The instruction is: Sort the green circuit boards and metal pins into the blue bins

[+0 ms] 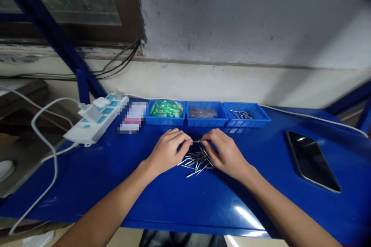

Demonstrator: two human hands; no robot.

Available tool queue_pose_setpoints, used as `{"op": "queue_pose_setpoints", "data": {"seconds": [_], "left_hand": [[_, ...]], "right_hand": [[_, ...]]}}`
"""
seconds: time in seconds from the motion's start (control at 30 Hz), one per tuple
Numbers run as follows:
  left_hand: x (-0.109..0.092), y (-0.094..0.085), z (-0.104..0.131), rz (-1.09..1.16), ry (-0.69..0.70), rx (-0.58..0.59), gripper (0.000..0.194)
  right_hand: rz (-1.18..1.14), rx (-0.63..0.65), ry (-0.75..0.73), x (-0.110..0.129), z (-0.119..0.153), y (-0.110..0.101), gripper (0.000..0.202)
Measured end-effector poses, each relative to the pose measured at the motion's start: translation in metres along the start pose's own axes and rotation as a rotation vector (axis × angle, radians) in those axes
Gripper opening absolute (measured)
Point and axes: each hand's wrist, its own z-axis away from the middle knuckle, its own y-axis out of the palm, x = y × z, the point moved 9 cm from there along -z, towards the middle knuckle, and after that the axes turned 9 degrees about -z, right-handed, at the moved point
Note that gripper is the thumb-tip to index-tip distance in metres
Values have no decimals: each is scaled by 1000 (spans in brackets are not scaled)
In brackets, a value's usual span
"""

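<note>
Left hand (169, 147) and right hand (225, 150), fingertips closed, pinch a rod (196, 141) between them (its ends are hidden). A loose pinch could drop it — into the lookalike pile (197, 161) at six o'clock on the counter (174, 204).

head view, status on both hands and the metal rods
Left hand and right hand pinching thin metal piece between them. Metal rods piled close by. Phone off right, not in the way.

Shiny metal rods (198, 159), glossy tabletop (162, 197)
</note>
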Motion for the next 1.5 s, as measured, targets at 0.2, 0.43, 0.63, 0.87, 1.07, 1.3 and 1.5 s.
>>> {"op": "queue_pose_setpoints", "data": {"seconds": [0.2,0.43,0.63,0.87,1.07,1.3,1.5], "left_hand": [[-3,-1,2,-7,3,-43,10],[7,1,2,-42,-73,-44,18],[13,5,3,8,-124,-17,20],[14,28,5,-42,-84,240,11],[21,42,8,-139,-73,367,11],[16,36,5,-192,-29,354,11],[33,36,-1,-7,-200,243,13]], "right_hand": [[27,-49,31,-2,0,3,15],[-20,-56,50,-1,2,-2,14],[52,-43,-34,7,0,-1,10],[301,-458,168,-43,10,-79,12],[362,-588,500,-108,32,-115,41],[99,-147,258,-57,4,-34,30],[-6,65,115,-27,-4,-2,25]]}}
